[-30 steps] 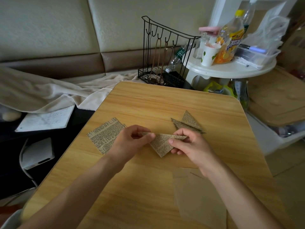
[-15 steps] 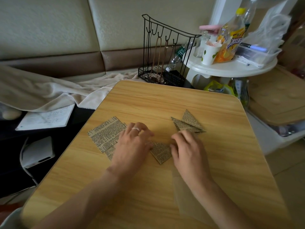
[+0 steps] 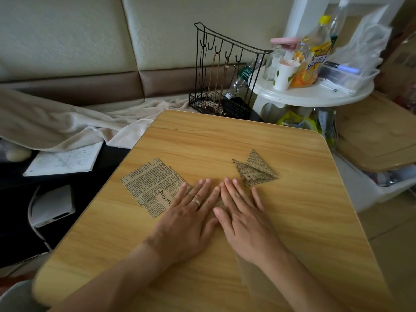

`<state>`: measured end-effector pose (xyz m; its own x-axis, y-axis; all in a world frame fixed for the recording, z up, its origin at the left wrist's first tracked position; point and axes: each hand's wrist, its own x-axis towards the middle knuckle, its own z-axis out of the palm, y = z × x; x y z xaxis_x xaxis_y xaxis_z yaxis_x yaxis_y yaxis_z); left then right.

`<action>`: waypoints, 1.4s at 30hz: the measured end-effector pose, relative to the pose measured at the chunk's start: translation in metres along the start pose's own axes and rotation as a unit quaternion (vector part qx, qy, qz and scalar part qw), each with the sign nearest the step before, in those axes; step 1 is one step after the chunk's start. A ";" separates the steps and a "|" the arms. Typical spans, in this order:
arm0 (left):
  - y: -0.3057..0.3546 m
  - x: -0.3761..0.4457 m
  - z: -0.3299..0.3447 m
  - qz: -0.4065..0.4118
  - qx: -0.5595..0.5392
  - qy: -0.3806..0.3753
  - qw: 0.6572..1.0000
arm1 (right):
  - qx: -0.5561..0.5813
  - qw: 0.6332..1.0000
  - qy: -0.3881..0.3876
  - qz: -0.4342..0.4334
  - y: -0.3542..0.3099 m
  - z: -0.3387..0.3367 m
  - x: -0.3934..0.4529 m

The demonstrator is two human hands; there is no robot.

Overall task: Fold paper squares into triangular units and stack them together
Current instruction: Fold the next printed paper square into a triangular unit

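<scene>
Both hands lie flat, palms down, side by side on the wooden table (image 3: pixel 225 143), fingers straight and spread slightly. The left hand (image 3: pixel 189 218) wears a ring (image 3: pixel 196 202) and the right hand (image 3: pixel 244 218) sits just beside it, the inner fingers and thumbs nearly touching. Neither hand grips anything; they press down on a folded paper piece (image 3: pixel 218 203), of which only a small sliver of newsprint shows in the gap between the two hands. Its shape and the way it points cannot be told, since the hands cover almost all of it.

Just left of the left hand lies a small pile of flat newsprint paper squares (image 3: pixel 149 182), unfolded and slightly fanned; the fingers of the left hand overlap the pile's near right corner. The squares sit turned at an angle to the table edge, with the print lines running from lower left to upper right.

Just beyond the right hand's fingertips, to the right, rest the finished triangular units (image 3: pixel 255 171), two at least, overlapping each other. One points its sharp tip away from the person, toward the far edge of the table; the other lies under it with its long edge running left to right and a tip aimed right.

A plain brown sheet (image 3: pixel 254 280) lies under the right forearm near the table's near edge. Beyond the table stand a black wire rack (image 3: pixel 221 70) and a white round side table (image 3: pixel 315 95) with bottles and a cup.
</scene>
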<state>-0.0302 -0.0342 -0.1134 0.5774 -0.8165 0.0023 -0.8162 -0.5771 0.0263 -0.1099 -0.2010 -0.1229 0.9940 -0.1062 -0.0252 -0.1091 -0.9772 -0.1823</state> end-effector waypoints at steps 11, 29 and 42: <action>-0.005 0.009 0.002 -0.011 -0.006 0.006 1.000 | 0.008 1.000 0.019 -0.013 -0.001 0.000 0.002; -0.028 0.017 -0.005 0.031 -0.050 0.002 0.998 | 0.076 0.975 0.184 -0.094 0.005 0.003 0.002; -0.040 0.023 -0.007 0.008 -0.105 0.052 0.993 | 0.097 0.969 0.202 -0.100 0.003 0.003 0.002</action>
<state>0.0163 -0.0295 -0.1077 0.5719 -0.8134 0.1064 -0.8096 -0.5387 0.2329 -0.1085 -0.2037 -0.1262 0.9118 -0.0203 0.4100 0.1258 -0.9369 -0.3262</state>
